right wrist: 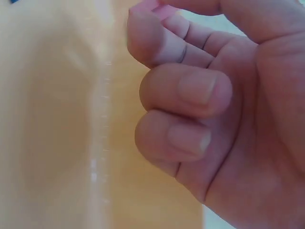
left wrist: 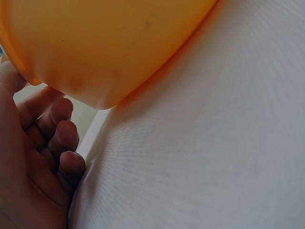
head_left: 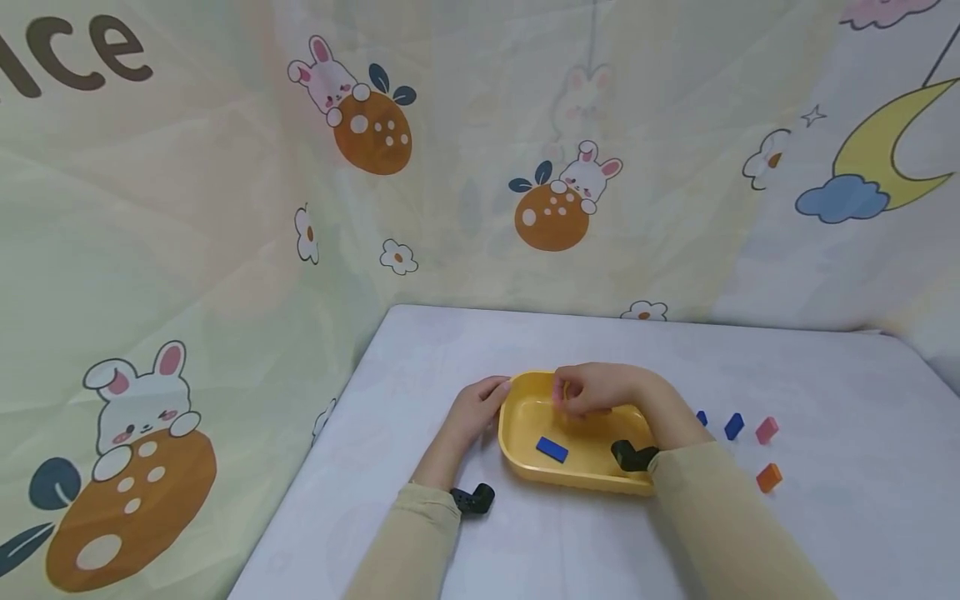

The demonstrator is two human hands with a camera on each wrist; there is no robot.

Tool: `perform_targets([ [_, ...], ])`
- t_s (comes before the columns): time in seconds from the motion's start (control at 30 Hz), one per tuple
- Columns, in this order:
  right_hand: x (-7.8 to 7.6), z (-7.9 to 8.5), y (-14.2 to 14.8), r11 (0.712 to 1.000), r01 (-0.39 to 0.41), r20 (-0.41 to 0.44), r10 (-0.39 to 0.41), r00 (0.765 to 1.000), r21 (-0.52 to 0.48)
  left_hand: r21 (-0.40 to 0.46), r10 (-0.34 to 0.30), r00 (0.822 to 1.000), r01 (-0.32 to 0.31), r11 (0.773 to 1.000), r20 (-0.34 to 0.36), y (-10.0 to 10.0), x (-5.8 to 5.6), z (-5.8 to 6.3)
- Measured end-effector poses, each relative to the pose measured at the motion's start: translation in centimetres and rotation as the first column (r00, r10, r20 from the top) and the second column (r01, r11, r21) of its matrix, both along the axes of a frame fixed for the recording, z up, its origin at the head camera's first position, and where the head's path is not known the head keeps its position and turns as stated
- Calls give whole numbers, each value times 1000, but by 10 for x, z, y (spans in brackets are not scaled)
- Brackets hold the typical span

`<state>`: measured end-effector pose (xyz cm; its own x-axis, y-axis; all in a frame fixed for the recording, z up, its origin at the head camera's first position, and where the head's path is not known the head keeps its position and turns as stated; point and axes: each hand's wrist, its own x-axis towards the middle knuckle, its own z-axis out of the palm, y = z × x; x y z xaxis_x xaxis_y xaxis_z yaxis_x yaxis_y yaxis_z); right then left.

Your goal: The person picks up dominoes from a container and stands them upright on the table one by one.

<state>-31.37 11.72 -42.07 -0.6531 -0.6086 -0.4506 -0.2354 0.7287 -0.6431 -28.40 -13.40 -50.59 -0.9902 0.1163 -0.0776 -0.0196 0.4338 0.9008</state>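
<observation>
A yellow plastic tray [head_left: 581, 477] lies on the table, with one blue block [head_left: 552, 450] flat on its floor. My left hand [head_left: 474, 408] holds the tray's left rim near the far corner. In the left wrist view, the thumb and forefinger meet that rim while the other fingers curl below it. Over the far side of the tray, my right hand [head_left: 600, 387] pinches a small pink block [right wrist: 164, 10] between thumb and fingertips. The fingers cover most of that block.
Right of the tray, several small blocks stand on the white-covered table [head_left: 840, 400]: two blue blocks [head_left: 734, 427], one partly behind the right forearm, a pink block [head_left: 767, 430] and an orange block [head_left: 769, 477]. A printed cloth [head_left: 465, 250] hangs behind and at the left.
</observation>
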Motion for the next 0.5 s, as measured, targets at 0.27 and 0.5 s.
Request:
perform_targets([
  [0.27, 15, 33, 31, 998, 47, -87, -50, 995, -40, 9, -8, 1000, 8, 1000, -11, -2, -3, -4],
  [0.5, 44, 56, 105, 985, 119, -259, -148, 955, -124, 10, -7, 1000, 7, 1000, 0, -2, -2, -3],
])
